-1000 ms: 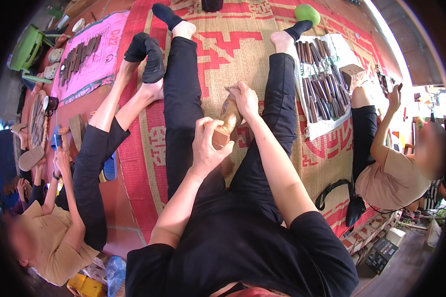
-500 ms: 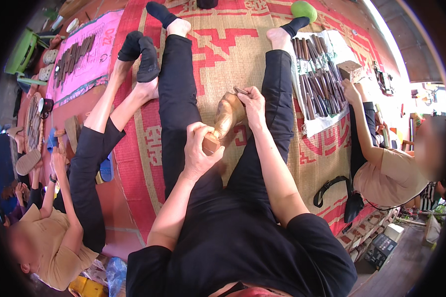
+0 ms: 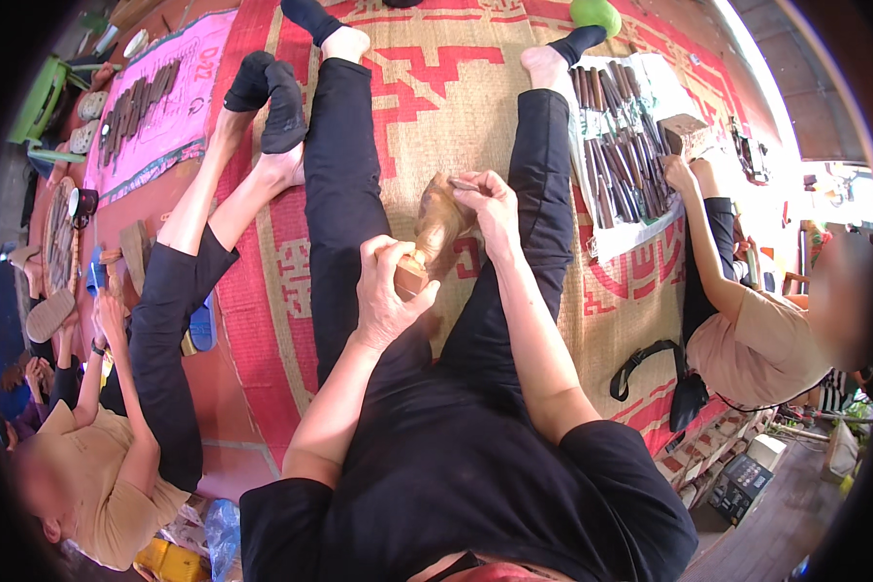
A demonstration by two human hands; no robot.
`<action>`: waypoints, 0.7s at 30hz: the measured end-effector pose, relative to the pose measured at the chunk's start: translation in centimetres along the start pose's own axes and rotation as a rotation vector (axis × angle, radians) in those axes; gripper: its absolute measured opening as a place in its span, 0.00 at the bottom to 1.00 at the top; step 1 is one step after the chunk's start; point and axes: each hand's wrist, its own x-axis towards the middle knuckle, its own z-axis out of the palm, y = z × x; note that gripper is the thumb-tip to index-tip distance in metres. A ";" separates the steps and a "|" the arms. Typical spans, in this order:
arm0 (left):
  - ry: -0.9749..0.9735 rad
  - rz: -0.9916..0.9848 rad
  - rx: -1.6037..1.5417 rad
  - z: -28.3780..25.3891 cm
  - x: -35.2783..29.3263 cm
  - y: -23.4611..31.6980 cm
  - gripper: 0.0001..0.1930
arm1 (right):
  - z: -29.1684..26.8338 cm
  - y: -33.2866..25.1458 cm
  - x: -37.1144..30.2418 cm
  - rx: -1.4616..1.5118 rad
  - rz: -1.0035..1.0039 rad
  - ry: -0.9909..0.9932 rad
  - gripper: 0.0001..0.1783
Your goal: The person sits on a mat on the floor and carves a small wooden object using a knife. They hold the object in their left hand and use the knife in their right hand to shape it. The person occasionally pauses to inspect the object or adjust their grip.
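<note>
Between my legs I hold a carved wooden figure (image 3: 439, 221), tilted with its far end away from me. My left hand (image 3: 383, 299) is closed round its squared base, thumb and fingers on opposite sides. At the far end of the carving, my right hand (image 3: 496, 211) pinches a small dark flat piece (image 3: 464, 184) against or close beside the wood. The piece is too small and too covered by fingers to tell its kind.
Rows of wooden-handled carving tools (image 3: 623, 160) lie on a white sheet to the right, beside a wooden block (image 3: 684, 135). More tools (image 3: 138, 107) rest on a pink cloth (image 3: 186, 131) at left. A person sits on each side. A green ball (image 3: 597, 16) and black bag (image 3: 689, 400) lie nearby.
My right hand has shifted slightly left with the small dark piece along the carving's far end. My left hand keeps its hold on the base. The view has moved a little.
</note>
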 end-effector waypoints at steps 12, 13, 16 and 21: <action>0.013 0.011 -0.030 0.6 -0.3 0.0 0.33 | 0.7 1.1 2.0 -0.053 0.054 -0.101 0.08; 0.012 0.015 -0.029 0.6 -0.4 0.0 0.33 | 0.9 1.2 2.4 -0.118 0.052 -0.115 0.08; -0.024 0.046 -0.013 0.6 -0.4 0.0 0.33 | 1.4 1.6 4.0 -0.318 0.069 -0.149 0.09; 0.046 0.000 -0.014 0.4 0.1 0.0 0.31 | 3.1 -0.4 3.6 -0.519 0.011 -0.182 0.13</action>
